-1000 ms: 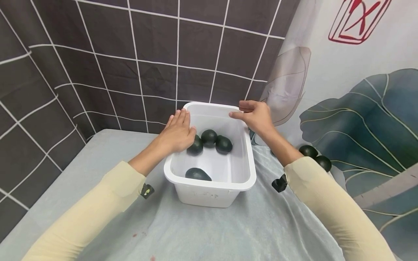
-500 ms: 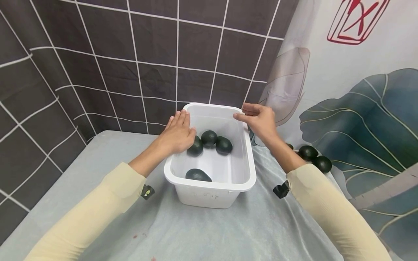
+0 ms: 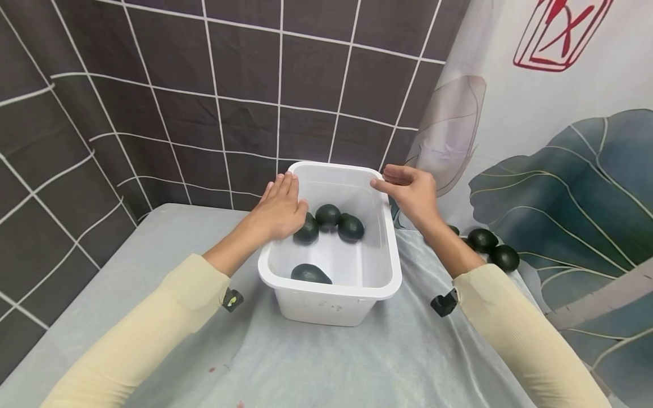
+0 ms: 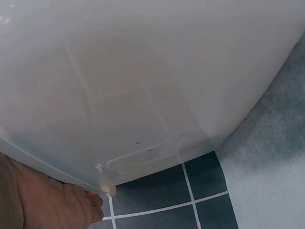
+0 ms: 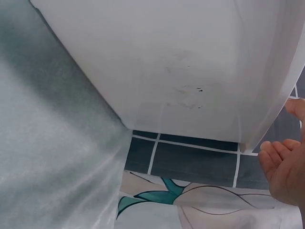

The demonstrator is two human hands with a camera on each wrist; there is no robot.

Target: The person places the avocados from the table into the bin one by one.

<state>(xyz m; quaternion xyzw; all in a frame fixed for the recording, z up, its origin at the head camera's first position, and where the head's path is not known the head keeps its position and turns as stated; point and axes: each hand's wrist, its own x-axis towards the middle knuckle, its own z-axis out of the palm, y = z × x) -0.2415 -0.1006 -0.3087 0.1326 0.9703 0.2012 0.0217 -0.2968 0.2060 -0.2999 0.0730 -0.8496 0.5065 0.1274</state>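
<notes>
A white plastic tub (image 3: 326, 310) stands on the cloth-covered table in the head view. Inside it lie several dark green avocados: one (image 3: 311, 273) near the front wall and a group around another avocado (image 3: 327, 216) farther back. My left hand (image 3: 278, 212) lies along the tub's left rim, fingers straight, partly covering an avocado (image 3: 306, 229). By the far right corner, my right hand (image 3: 410, 192) has its thumb at the rim and its fingers loosely bent, nothing between them. The right wrist view shows that hand (image 5: 286, 167) beside the tub's outer wall (image 5: 167, 62).
More avocados (image 3: 505, 258) lie on the table right of my right forearm. A dark curtain (image 3: 245, 68) with white grid lines hangs behind the tub and along the left. A white curtain (image 3: 510, 102) printed with large leaves hangs at the right. Light blue-grey cloth (image 3: 204, 351) covers the table.
My right hand has drifted a little to the right, outward from the tub's far right corner. The left hand, the tub and the avocados in it stay put.
</notes>
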